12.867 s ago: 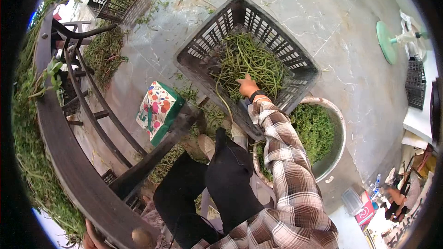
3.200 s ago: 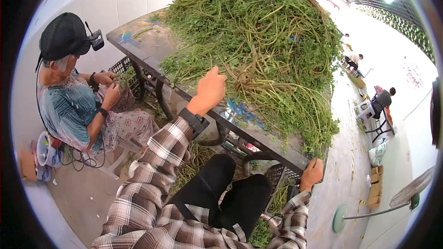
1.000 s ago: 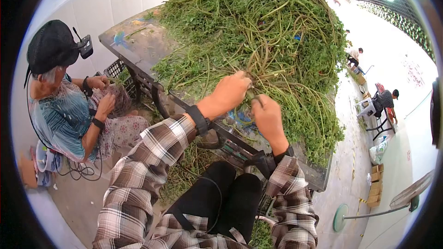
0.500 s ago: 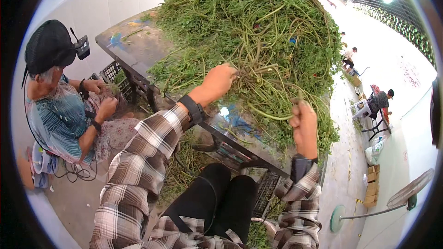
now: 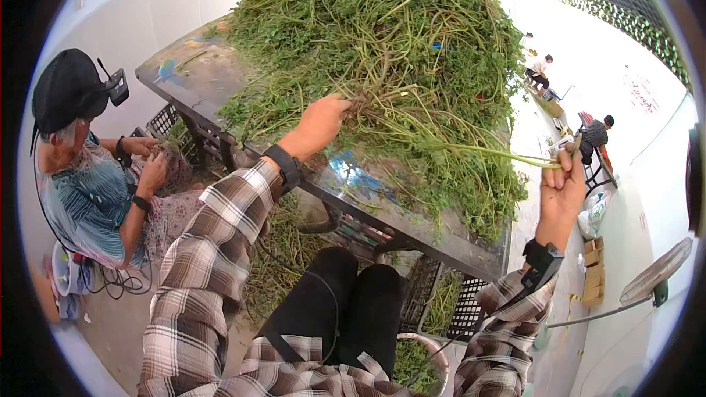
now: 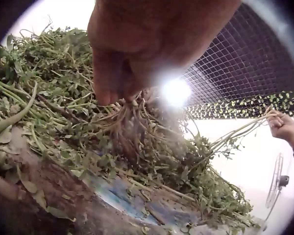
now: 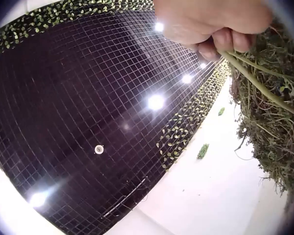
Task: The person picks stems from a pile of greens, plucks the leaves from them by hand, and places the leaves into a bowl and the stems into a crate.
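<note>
A big heap of leafy green plants (image 5: 382, 22) with long stems covers much of the dark table (image 5: 448, 239). At its near side, my left hand (image 5: 321, 126) pinches a brown root clump (image 6: 130, 129), from which stems spread out. Out past the table's right edge, my right hand (image 5: 562, 195) grips the ends of long green stems (image 5: 507, 153), with the fingers curled over them. These stems stretch almost straight from the right hand back into the plants by the roots. In the right wrist view a thick stem (image 7: 259, 85) runs out from under the fingers.
Under the table's right end are a black crate (image 5: 467, 309) of stems and a round tub (image 5: 440, 360) of greens. At the left, another person (image 5: 92, 184) sits handling plants. A fan (image 5: 654, 272) stands at the right; cut stems (image 5: 283, 268) litter the floor.
From a crate of stems, my view has turned to the table. My right hand, lately beside the left, has moved far right, drawing stems out with it. My left hand stays at the roots.
</note>
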A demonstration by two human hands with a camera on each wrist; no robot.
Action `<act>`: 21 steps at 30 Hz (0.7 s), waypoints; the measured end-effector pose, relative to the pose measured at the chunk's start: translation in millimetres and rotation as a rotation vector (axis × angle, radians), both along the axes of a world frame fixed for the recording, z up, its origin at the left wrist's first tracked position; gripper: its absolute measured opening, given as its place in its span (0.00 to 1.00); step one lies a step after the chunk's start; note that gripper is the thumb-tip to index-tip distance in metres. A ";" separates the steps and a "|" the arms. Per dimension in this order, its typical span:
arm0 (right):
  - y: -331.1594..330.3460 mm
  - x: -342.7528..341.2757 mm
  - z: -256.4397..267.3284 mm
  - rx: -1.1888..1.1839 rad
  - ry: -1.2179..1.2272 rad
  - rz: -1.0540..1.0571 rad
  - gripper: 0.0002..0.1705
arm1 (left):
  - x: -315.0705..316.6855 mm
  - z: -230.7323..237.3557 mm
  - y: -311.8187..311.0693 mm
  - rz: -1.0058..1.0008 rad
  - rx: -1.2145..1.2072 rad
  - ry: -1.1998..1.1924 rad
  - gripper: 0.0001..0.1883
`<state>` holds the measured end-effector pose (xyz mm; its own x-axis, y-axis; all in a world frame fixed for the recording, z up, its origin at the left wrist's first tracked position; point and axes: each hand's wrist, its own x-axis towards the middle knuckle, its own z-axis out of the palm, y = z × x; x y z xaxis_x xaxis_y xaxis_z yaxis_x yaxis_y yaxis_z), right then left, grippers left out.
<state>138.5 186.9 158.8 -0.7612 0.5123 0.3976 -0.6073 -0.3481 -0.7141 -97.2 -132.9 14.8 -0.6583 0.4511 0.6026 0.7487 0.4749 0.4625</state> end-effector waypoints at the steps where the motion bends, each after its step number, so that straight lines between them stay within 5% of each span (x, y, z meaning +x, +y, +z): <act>1: 1.8 5.9 8.3 0.026 -0.006 -0.077 0.11 | 0.8 -0.1 -0.4 -0.002 0.006 -0.012 0.10; 18: 19.4 80.7 112.3 0.405 0.108 -0.391 0.10 | 0.4 -11.8 -1.9 -0.038 -0.010 -0.056 0.15; 21: 18.2 76.1 111.6 0.463 0.042 -0.389 0.13 | 16.4 -3.5 -0.7 0.097 -0.148 0.000 0.16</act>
<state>214.5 205.1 270.4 -0.5319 0.5164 0.6711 -0.6584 0.2462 -0.7113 -80.8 -133.5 11.2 -0.7029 0.4693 0.5345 0.6963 0.6077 0.3820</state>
